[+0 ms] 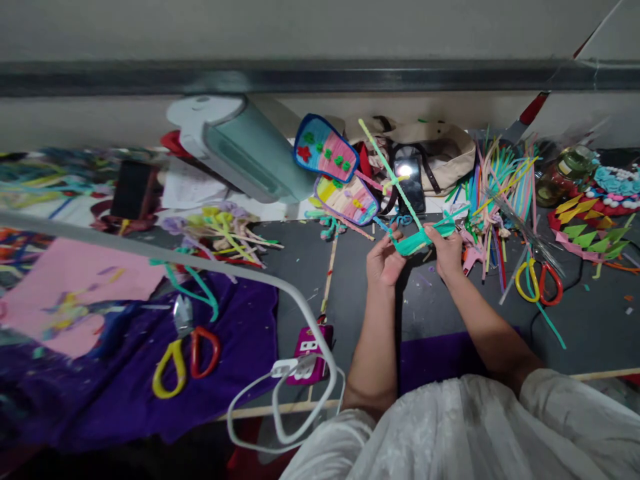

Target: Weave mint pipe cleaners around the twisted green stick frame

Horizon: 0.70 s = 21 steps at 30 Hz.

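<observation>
Both of my hands hold a green pipe-cleaner piece [413,243] above the dark tabletop. My left hand [384,261] grips its left end, with the fingers behind it. On the right end, my right hand [447,253] pinches it with the thumb on top. A long pale-green pipe cleaner [380,155] sticks up from the piece, with a short yellow one crossing it. Just beyond lie two pipe-cleaner fans, one blue-edged with pink and a red star [326,148], the other cream and pink [347,199]. A phone [409,181] with a bright spot on its screen lies behind the hands.
Loose pipe cleaners [503,180] and yellow-red scissors [539,281] lie to the right, near a glass jar [565,175]. Leftward are a purple cloth [245,313], more scissors [184,347], a pink sheet [125,267], a pink power strip [311,353] with white cable and a large pale-green container [265,147].
</observation>
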Tool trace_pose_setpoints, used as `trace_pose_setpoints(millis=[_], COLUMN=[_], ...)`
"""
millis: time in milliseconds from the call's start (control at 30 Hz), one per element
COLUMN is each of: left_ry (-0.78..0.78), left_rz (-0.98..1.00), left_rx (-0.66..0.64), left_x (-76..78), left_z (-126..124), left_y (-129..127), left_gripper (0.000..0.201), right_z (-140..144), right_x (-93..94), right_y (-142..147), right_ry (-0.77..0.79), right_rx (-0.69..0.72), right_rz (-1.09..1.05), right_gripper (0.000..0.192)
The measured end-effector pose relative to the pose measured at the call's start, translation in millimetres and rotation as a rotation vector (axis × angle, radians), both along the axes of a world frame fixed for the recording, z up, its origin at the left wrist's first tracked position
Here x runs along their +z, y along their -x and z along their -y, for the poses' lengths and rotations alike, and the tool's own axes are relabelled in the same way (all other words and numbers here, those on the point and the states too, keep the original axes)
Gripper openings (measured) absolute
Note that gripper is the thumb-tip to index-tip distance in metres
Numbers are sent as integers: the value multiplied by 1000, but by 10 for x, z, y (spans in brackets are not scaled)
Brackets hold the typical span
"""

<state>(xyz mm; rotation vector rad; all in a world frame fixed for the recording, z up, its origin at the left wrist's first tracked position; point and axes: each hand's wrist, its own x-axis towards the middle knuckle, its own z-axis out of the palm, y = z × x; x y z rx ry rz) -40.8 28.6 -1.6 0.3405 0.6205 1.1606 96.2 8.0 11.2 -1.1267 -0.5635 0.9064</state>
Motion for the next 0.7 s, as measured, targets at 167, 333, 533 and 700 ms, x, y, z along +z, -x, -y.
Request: trace_pose_setpoints(millis=[167,333,533,700], left_ry=[-116,-182,-124,-15], left_rz=[-184,-380,-491,-351], left_rx=[130,463,503,393], left_x=[12,0,-68,-86], left_z=[4,4,-6,-42], left_y=[-91,-216,-201,-112], left_gripper=[66,64,44,34], right_z=[6,37,94,76], right_x=[-59,-54,76,42], right_y=[5,26,47,21], right_ry=[-3,-16,-53,-34], right_rx=[19,24,9,32], right_rz=[71,156,264,195], right_gripper=[26,26,23,26])
